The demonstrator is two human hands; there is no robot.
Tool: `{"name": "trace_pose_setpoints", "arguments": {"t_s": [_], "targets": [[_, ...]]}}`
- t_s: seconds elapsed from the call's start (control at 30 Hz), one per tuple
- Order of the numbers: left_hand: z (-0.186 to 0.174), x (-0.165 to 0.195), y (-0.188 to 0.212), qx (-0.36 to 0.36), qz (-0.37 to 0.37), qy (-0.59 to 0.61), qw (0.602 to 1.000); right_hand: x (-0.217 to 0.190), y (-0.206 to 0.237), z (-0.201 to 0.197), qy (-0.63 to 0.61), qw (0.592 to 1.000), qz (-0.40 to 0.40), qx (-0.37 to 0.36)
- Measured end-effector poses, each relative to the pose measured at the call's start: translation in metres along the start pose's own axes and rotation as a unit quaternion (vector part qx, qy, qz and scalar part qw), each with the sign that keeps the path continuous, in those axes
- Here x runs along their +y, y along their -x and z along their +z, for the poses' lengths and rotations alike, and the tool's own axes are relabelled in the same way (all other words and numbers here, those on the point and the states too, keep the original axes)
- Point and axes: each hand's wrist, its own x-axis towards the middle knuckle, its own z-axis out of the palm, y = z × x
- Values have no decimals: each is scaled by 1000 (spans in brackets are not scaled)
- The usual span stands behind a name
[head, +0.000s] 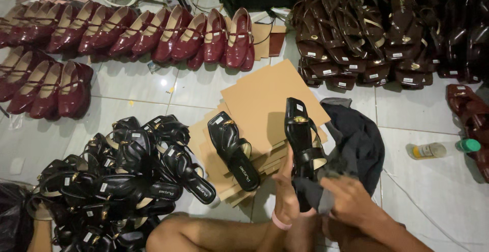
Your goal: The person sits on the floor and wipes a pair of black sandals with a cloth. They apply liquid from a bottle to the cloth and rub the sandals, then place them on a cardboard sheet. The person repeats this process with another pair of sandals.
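My left hand grips the heel end of a black sandal with a gold buckle, holding it upright over the floor. My right hand presses a dark grey cloth against the sandal's lower side. A second black sandal lies on a stack of brown cardboard sheets just left of my hands. My bare leg crosses the bottom of the view.
A heap of black sandals sits at lower left. Rows of dark red flat shoes line the back left. Dark brown sandals are piled at back right. A small bottle with a green cap lies on the white tiles at right.
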Motion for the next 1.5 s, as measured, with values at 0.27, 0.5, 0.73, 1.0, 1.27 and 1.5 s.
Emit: {"name": "trace_pose_setpoints", "arguments": {"t_s": [0.27, 0.5, 0.73, 1.0, 1.27, 1.5], "targets": [[3, -21, 5, -41, -5, 225, 973, 5, -16, 3, 17, 985, 167, -26], [-3, -43, 14, -25, -11, 341, 940, -11, -18, -2, 46, 997, 55, -13], [-8, -62, 17, -16, -22, 447, 894, -21, -29, -7, -60, 979, 189, -43], [11, -52, 14, 47, 7, 422, 905, -20, -38, -10, -57, 950, 290, -102], [6, -28, 7, -50, 93, 301, 948, -28, -51, -13, -142, 961, 235, -22], [4, -19, 7, 32, 114, -93, 989, -17, -59, 0, -106, 954, 278, -29]]}}
